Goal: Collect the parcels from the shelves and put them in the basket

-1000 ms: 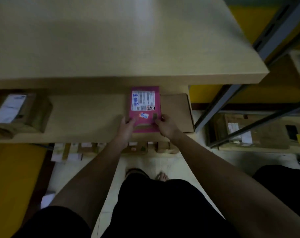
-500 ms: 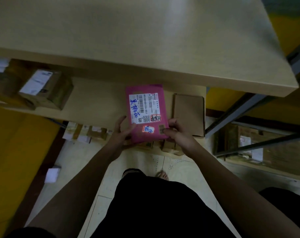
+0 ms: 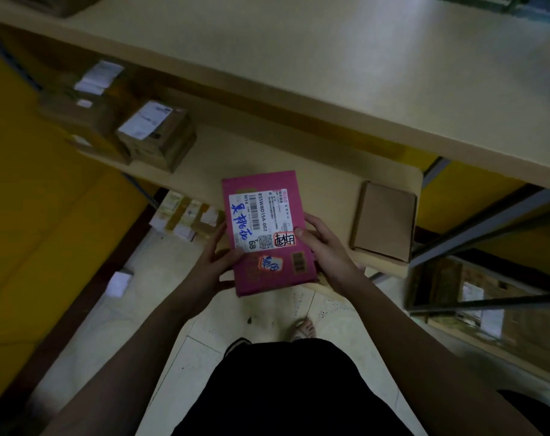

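1. Dim storage room, pale tiled floor (image 3: pixel 119 325), yellow wall panels to the left. Pale wooden shelving in tiers: a broad upper shelf (image 3: pixel 298 58) overhangs a lower shelf (image 3: pixel 267 158).
2. Pink parcel (image 3: pixel 267 231) is off the lower shelf, held flat in front of it over the shelf's front edge. Its white shipping label faces up, with barcode, blue handwriting and a red stamp.
3. Left hand (image 3: pixel 210 262): grip closed on the parcel's left edge, thumb on top near the label's lower corner, fingers underneath.
4. Right hand (image 3: pixel 327 247): grip closed on the parcel's right edge, thumb on top beside the red stamp, fingers curled below.
5. Flat brown box (image 3: pixel 383 221) lies on the lower shelf at its right end, near the right hand but apart from it.
6. Stack of brown cartons (image 3: pixel 157 136) with white labels sits at the shelf's left end; more blurred cartons behind it.
7. Small labelled packages (image 3: pixel 188 215) are on a lower level beneath.
8. Metal rack frame (image 3: pixel 487 221) to the right, with cartons inside.
9. Person's dark shorts and sandalled toes below.
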